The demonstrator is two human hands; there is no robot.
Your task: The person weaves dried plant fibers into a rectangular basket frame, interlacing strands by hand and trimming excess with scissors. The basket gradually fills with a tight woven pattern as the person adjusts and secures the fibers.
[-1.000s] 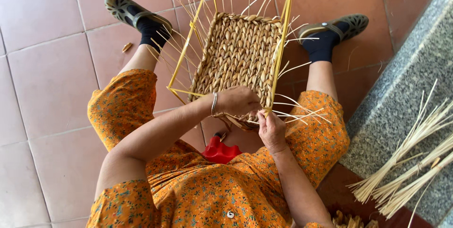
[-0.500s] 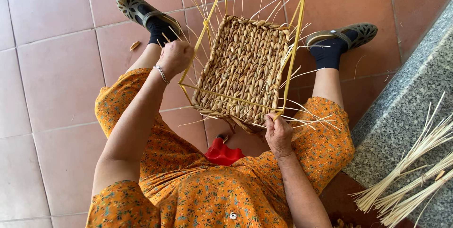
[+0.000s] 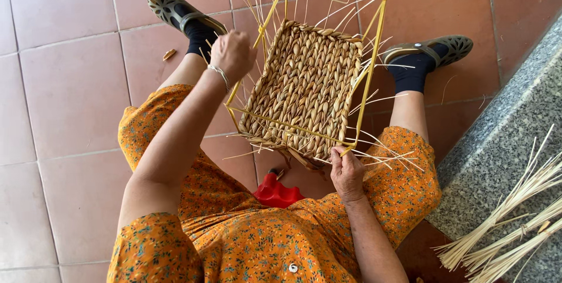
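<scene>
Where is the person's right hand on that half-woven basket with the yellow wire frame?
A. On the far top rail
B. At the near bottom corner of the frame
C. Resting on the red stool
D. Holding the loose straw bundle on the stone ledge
B: the right hand grips the near lower corner of the yellow wire frame around the woven straw basket, while the left hand is up at the frame's left side.

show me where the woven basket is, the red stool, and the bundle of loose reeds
woven basket (image 3: 307, 84), head view, middle of its plaited base
red stool (image 3: 278, 192), head view, its top edge between the knees
bundle of loose reeds (image 3: 515, 218), head view, mid-length of the stalks
</scene>
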